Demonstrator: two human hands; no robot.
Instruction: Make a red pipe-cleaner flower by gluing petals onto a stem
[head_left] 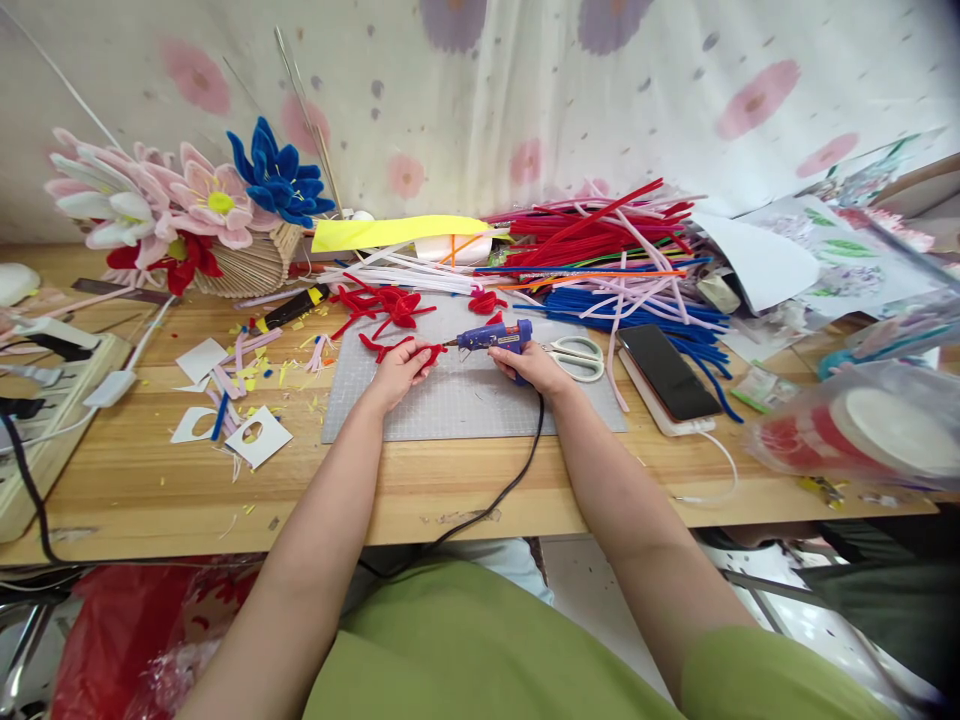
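Observation:
My right hand [531,366] is wrapped round the handle of a blue hot glue gun [491,338], its nozzle pointing left. Between the fingers of my left hand [403,373] is a red pipe-cleaner piece [433,355]; the nozzle tip is close to it, and I cannot tell if they touch. Both hands are above a grey cutting mat [465,405]. More red pipe-cleaner shapes [397,307] lie at the mat's back left, and a small dark red one [487,300] sits behind the glue gun. White-handled scissors [577,358] rest right of my right hand.
Bundles of red [592,240] and blue pipe cleaners [637,312] lie at the back. A phone [667,372] and a bagged cup [862,430] stand right. Finished flowers [217,200], paper scraps [259,437] and a power strip [56,420] are left. The glue gun's black cord [517,480] crosses the front edge.

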